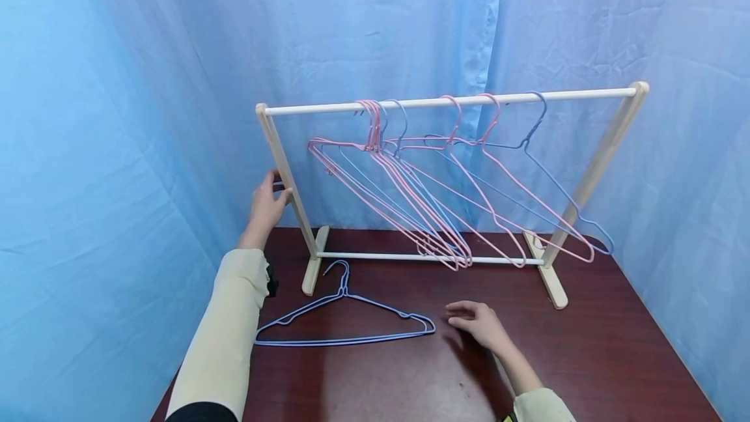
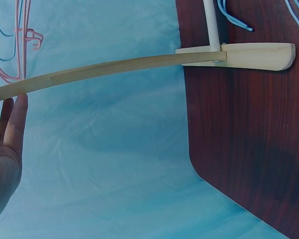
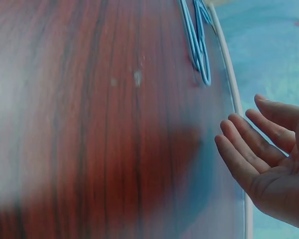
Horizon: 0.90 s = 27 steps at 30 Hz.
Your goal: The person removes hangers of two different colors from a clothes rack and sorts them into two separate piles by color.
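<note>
My left hand (image 1: pixel 268 206) holds the left wooden post of a small clothes rack (image 1: pixel 287 171), its thumb on the near side and other fingers partly hidden behind. In the left wrist view, fingers (image 2: pixel 16 127) meet the post's edge. Just right of the blue wire hangers (image 1: pixel 346 342), my right hand (image 1: pixel 483 325) hovers above the table with relaxed fingers and holds nothing. Those hangers lie together on the tabletop, hooks toward the rack. Several pink hangers (image 1: pixel 451 239) and several blue ones (image 1: pixel 565 191) hang from the rack's white top rail (image 1: pixel 328 109).
A dark red wooden table (image 1: pixel 609 350) carries the rack on two wooden feet (image 1: pixel 553 285). The white lower bar (image 1: pixel 375 256) runs between the posts near the tabletop. Blue curtains (image 1: pixel 193 103) hang behind and at both sides.
</note>
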Each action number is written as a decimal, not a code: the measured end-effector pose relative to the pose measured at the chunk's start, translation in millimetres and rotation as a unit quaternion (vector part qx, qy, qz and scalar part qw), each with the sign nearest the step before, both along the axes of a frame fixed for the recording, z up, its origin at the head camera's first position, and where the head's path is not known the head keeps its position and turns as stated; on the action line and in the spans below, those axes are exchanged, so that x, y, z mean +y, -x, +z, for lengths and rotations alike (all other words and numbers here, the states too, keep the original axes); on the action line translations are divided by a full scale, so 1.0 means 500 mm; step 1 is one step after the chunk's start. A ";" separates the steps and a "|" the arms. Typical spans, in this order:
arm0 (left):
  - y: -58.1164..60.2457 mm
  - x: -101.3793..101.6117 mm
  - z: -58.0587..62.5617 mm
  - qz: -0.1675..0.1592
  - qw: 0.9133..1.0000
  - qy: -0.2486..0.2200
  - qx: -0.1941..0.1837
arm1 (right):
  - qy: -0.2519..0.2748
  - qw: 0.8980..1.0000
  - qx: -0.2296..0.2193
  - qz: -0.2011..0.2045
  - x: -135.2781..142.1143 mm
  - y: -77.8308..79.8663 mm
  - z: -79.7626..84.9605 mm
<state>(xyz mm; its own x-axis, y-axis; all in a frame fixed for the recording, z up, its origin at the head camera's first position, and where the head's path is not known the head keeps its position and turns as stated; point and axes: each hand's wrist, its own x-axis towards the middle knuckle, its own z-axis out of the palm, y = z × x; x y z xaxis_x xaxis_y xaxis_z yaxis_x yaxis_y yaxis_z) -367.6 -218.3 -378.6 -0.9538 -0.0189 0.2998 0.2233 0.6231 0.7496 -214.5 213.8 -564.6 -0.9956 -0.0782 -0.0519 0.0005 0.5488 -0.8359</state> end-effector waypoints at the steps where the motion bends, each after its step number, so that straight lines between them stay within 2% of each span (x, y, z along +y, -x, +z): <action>1: 0.000 0.000 0.000 0.000 1.000 -0.001 0.000 | -0.004 1.000 -0.001 -0.007 0.005 -0.001 0.000; 9: 0.000 -0.001 -0.002 -0.001 1.000 -0.005 0.002 | -0.044 0.998 0.019 -0.035 0.064 -0.009 0.007; 14: 0.001 0.000 -0.002 -0.002 1.000 -0.005 0.004 | -0.039 0.998 0.029 -0.050 0.106 -0.016 0.014; 21: 0.002 -0.002 -0.003 -0.003 1.000 -0.005 0.002 | 0.039 0.997 0.038 -0.057 0.167 -0.026 0.023; 25: 0.003 -0.002 -0.003 -0.003 1.000 -0.004 -0.001 | 0.080 0.994 0.040 -0.064 0.206 -0.028 0.031; 27: 0.004 -0.003 -0.003 -0.002 1.000 -0.003 0.000 | 0.118 0.990 0.042 -0.066 0.226 -0.029 0.038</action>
<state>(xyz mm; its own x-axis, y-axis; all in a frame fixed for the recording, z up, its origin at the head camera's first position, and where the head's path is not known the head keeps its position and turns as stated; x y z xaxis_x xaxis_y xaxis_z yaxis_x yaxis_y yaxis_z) -369.5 -219.5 -380.3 -0.9541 -0.0177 0.2989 0.2246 0.6178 0.7536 -199.8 327.0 -545.5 -0.9980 0.0533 0.0351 -0.0150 0.3386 -0.9408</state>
